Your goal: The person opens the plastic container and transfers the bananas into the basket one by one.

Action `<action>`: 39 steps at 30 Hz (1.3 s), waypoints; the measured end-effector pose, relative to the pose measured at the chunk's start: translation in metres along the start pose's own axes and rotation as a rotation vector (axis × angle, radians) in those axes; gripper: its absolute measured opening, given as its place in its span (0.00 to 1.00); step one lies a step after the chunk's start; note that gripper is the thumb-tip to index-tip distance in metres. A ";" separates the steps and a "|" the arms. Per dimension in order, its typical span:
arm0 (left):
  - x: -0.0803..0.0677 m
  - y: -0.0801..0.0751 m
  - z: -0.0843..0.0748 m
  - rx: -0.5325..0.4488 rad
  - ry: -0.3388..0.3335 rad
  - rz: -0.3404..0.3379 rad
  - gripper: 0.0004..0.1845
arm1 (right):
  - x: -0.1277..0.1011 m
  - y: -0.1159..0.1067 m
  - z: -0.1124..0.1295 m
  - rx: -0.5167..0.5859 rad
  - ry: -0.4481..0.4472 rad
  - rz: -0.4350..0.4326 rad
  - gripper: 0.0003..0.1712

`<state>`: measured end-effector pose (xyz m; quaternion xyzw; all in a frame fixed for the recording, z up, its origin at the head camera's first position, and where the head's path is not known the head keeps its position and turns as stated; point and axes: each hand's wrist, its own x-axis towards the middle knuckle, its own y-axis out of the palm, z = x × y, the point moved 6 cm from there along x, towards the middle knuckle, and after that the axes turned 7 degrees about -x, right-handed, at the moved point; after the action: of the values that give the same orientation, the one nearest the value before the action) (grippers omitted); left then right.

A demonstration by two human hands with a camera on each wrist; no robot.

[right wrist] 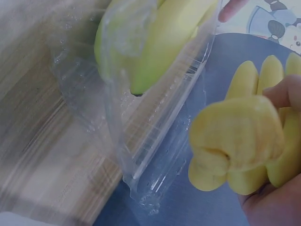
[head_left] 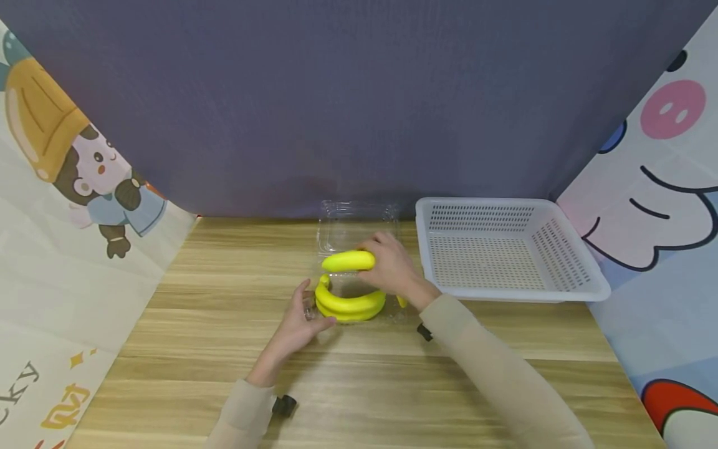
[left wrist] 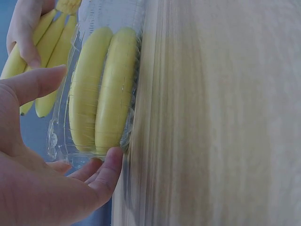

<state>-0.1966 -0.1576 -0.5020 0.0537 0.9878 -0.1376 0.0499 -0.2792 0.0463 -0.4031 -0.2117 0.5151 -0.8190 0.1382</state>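
- R hand [head_left: 392, 268] fingers curled round banana bunch [head_left: 349, 260], centre frame, above clear clamshell box [head_left: 353, 224]
- L hand [head_left: 300, 321] fingers spread, touching box edge w/ bananas inside [head_left: 349, 304]
- risk imo: flimsy box could tip, bunch might snag lid

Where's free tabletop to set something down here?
Free: bare table left of the left hand, and the near strip between the sleeves. White basket is empty. Crowded: centre, around the clear container, bananas and right hand.
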 end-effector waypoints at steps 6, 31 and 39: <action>0.000 0.000 0.001 -0.006 -0.009 0.000 0.59 | -0.003 -0.006 -0.001 0.004 0.006 -0.011 0.29; 0.002 0.000 0.001 0.016 -0.012 -0.019 0.59 | -0.015 -0.048 -0.014 0.025 0.037 -0.073 0.30; 0.002 0.000 0.001 0.016 -0.007 -0.014 0.59 | -0.023 -0.058 -0.022 0.047 0.061 -0.074 0.31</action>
<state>-0.1981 -0.1581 -0.5034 0.0468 0.9868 -0.1458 0.0521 -0.2700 0.0990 -0.3642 -0.2021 0.4914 -0.8416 0.0969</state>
